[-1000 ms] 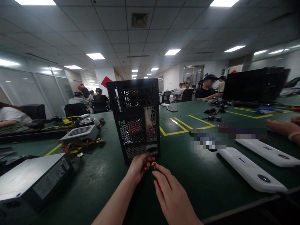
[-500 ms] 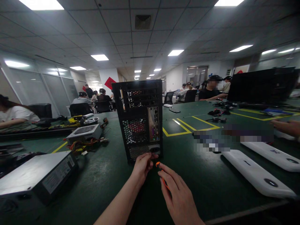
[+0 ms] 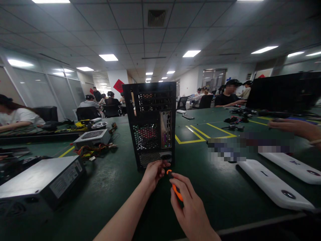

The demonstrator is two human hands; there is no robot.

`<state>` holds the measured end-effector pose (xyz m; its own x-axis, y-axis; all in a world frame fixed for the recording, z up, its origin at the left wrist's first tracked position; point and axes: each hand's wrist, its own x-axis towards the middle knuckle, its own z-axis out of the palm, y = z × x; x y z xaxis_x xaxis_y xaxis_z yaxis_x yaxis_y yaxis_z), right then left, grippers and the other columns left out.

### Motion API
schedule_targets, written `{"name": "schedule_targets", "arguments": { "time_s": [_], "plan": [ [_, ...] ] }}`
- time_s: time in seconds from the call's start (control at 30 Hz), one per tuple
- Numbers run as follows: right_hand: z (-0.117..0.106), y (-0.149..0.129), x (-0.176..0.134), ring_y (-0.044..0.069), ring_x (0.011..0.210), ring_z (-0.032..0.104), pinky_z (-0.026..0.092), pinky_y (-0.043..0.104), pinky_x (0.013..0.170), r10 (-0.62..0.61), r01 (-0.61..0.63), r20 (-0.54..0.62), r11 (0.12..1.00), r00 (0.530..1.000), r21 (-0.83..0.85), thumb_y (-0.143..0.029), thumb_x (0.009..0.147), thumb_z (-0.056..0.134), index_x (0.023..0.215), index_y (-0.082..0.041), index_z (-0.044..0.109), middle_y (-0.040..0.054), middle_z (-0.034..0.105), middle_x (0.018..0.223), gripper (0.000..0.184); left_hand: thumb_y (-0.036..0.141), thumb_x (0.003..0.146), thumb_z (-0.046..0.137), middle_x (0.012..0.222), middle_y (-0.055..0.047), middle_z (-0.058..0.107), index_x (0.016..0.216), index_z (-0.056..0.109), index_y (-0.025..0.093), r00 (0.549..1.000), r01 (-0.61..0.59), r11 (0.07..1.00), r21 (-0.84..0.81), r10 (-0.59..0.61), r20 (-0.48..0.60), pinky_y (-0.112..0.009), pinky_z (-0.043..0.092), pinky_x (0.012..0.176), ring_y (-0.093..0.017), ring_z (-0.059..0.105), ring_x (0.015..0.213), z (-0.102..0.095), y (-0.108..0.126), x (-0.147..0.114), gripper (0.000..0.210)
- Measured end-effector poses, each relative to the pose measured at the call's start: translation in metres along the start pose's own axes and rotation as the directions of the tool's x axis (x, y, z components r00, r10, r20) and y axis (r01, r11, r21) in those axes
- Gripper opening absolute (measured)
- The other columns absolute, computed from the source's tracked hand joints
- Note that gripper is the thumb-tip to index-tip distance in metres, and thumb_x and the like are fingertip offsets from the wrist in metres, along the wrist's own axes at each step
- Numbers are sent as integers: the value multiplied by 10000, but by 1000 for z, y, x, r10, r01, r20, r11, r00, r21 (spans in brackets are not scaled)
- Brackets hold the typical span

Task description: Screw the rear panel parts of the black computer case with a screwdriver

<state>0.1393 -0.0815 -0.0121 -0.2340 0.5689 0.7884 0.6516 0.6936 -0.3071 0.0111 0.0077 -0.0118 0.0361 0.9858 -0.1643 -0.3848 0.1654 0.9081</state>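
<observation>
A black computer case (image 3: 150,134) stands upright on the green table, its rear panel facing me, with a port plate and a honeycomb vent showing. In my right hand (image 3: 188,204) is an orange and black screwdriver (image 3: 177,192), gripped by the handle and pointing toward the lower right of the case. My left hand (image 3: 154,172) is closed in a pinch at the bottom of the rear panel, just below the power socket (image 3: 165,156). What lies between its fingertips is too small to make out.
To the left lie a large silver power supply (image 3: 37,180) and a smaller one (image 3: 91,137) with loose cables. Two white devices (image 3: 273,182) lie at the right, near a co-worker's hand (image 3: 296,129). A black monitor (image 3: 281,90) stands behind them. Yellow tape marks the table.
My right hand has turned slightly, showing more of the screwdriver's orange handle. My left hand stays at the case's lower edge. The co-worker's hand at right has reached further into view.
</observation>
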Motion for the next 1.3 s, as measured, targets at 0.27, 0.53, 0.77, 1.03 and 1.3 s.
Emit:
{"name": "schedule_targets", "arguments": {
  "time_s": [0.27,0.53,0.77,1.03,1.3],
  "plan": [
    [-1,0,0,156,799,569,510,274,646,95,-95,-20,995,995,-38,-227,838,342,1005,-168,451,106,481,985,208,206,692,486,728,-94,623,725,582,66,999,-31,999,36,31,10,-160,220,339,-19,384,363,-1,-1,3,173],
    [1,0,0,184,875,546,507,308,691,-46,41,-50,996,998,-80,-166,819,359,1036,-148,424,119,493,967,227,206,677,484,729,-87,619,735,584,74,1000,-12,999,43,12,-5,-158,228,342,-21,396,368,-1,-2,3,175],
    [-2,3,-1,138,718,568,508,267,596,91,-92,-28,995,995,-42,-222,846,338,967,-174,484,78,490,891,195,217,671,503,716,-82,612,744,580,74,1000,-28,999,42,28,-2,-157,222,340,-20,390,362,-1,-2,3,177],
    [-1,0,1,179,932,542,501,313,731,-9,7,-28,998,1000,-65,-158,813,332,1050,-160,433,118,497,1039,257,206,675,490,717,-83,611,745,582,74,1000,-26,999,45,25,9,-155,223,340,-22,396,371,0,-2,3,176],
    [-4,2,1,160,829,584,518,289,672,13,-16,-32,996,999,-90,-188,836,324,992,-166,481,102,541,985,223,205,682,489,710,-86,613,742,580,69,1000,-18,999,34,19,-8,-163,220,336,-20,384,358,1,-1,1,175]
  ]
}}
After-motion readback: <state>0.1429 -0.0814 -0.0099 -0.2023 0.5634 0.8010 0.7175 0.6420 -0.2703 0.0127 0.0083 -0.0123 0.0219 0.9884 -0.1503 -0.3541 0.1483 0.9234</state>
